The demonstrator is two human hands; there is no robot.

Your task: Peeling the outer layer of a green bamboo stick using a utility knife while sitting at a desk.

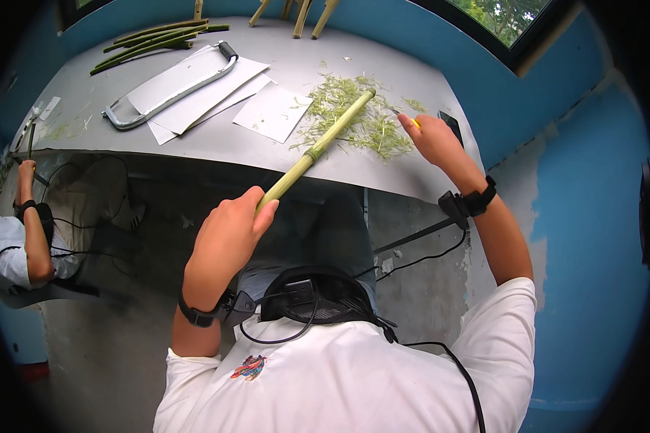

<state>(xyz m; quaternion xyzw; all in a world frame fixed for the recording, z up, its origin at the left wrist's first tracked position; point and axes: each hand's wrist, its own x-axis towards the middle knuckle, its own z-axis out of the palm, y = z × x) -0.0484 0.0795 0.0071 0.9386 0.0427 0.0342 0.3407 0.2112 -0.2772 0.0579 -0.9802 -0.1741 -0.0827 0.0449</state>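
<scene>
My left hand (227,234) is closed around the near end of a pale green bamboo stick (332,136), which slants up and to the right over the table edge. A thicker ring marks the stick about halfway along. To the right of its far end, my right hand (432,138) grips a small knife with a yellow handle (409,124); its short tip points toward the stick without touching it. Under and around the stick's far half lie many thin green shavings (383,130) on the grey table (195,153).
A hacksaw (170,99) rests on white paper sheets (271,112). Several green bamboo sticks (152,45) lie at the far left. Wooden legs (303,18) stand at the back. A dark flat object (451,126) sits behind my right hand. Another person (29,231) sits at the left.
</scene>
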